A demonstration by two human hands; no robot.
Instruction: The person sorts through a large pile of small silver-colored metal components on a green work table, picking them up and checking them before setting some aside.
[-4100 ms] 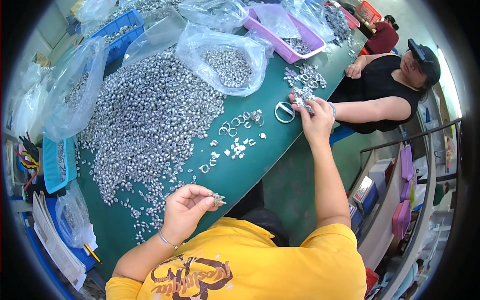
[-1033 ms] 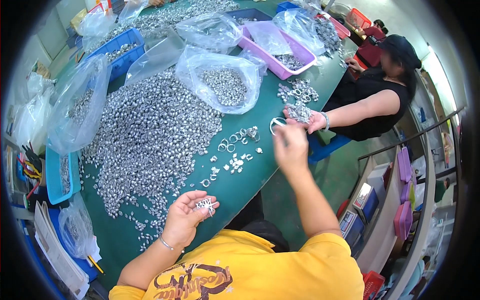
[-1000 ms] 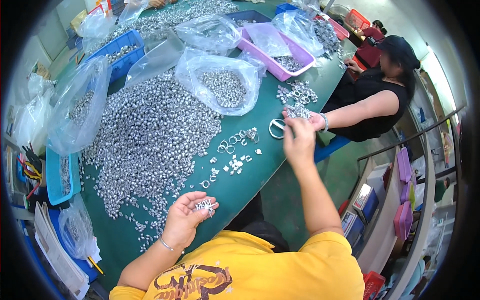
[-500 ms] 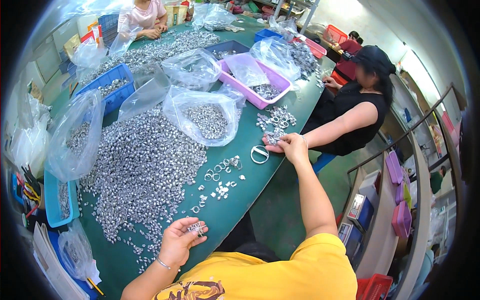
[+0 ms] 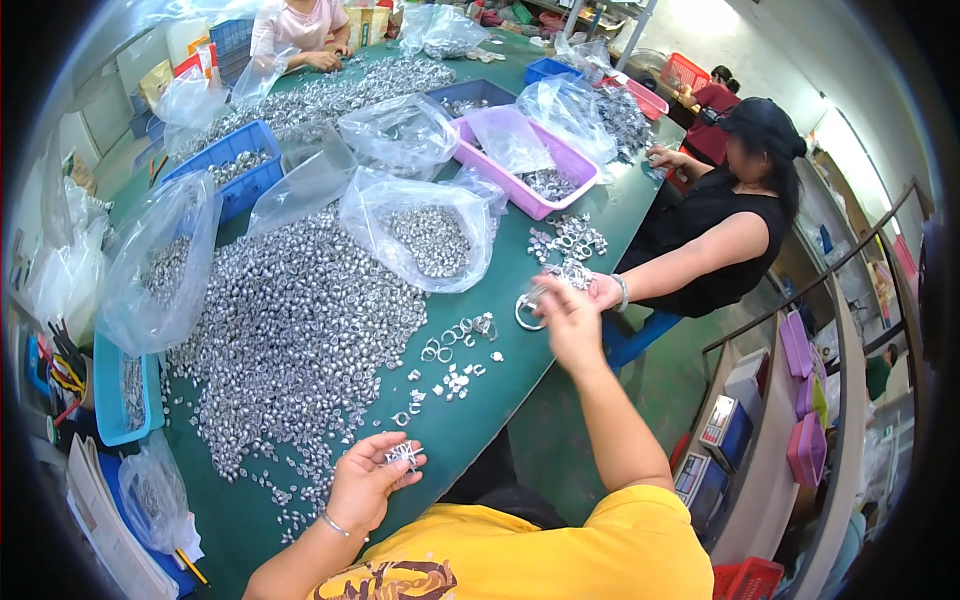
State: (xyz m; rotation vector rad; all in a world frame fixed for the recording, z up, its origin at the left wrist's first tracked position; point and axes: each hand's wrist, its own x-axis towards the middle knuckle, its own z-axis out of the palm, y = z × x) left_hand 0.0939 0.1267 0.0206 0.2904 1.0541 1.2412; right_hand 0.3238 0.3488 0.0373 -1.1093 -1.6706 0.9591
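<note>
The right hand has drawn back a little from a co-worker's hand since the frame half a second ago; its fingers are blurred, so whether they grip anything cannot be told. The left hand still holds a small cluster of spiky silver pieces pinched between thumb and fingers, above the near edge of the green surface. The co-worker, in black at the right, reaches in beside silver pieces. Just left of the right hand lies a large metal hoop. Between the hands, small rings and silver bits lie scattered. At the left spreads a big heap of silver beads; beyond it sits an open clear bag.
</note>
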